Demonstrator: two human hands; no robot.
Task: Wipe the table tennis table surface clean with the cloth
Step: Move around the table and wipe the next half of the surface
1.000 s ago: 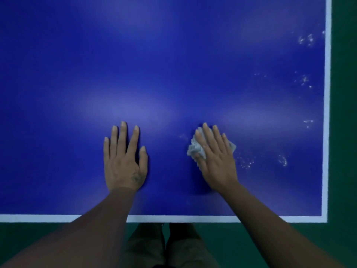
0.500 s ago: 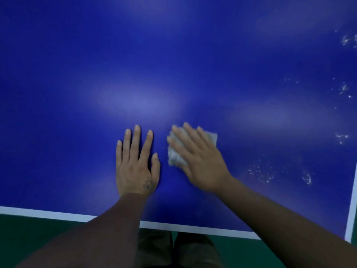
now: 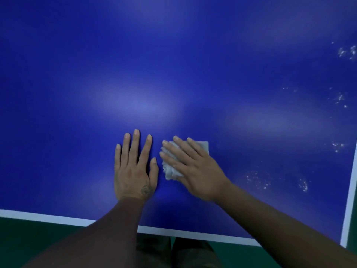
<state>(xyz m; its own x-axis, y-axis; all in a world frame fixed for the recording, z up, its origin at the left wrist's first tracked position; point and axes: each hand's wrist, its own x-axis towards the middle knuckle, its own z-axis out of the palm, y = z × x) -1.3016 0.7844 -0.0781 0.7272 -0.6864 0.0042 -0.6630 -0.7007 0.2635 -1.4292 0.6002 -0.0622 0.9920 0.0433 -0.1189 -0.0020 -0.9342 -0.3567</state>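
A dark green floor [image 3: 38, 235] runs along the near edge and shows again as a narrow strip at the far right [image 3: 354, 219]. It looks smooth and evenly coloured, dim beside the brighter area above it. Soft, pale patches of overhead light spread in blurred streaks, with no lamp, wall or window in view

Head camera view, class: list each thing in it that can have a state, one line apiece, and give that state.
Blue table tennis table surface: white specks remain toward its right side, not yet wiped.
White specks: scattered right of the cloth, untouched.
Crumpled pale grey cloth: bunched, pressed flat on the table under the right hand.
Right hand: fingers straight, pressing the cloth.
Left hand: flat on the table, fingers straight, holding nothing.
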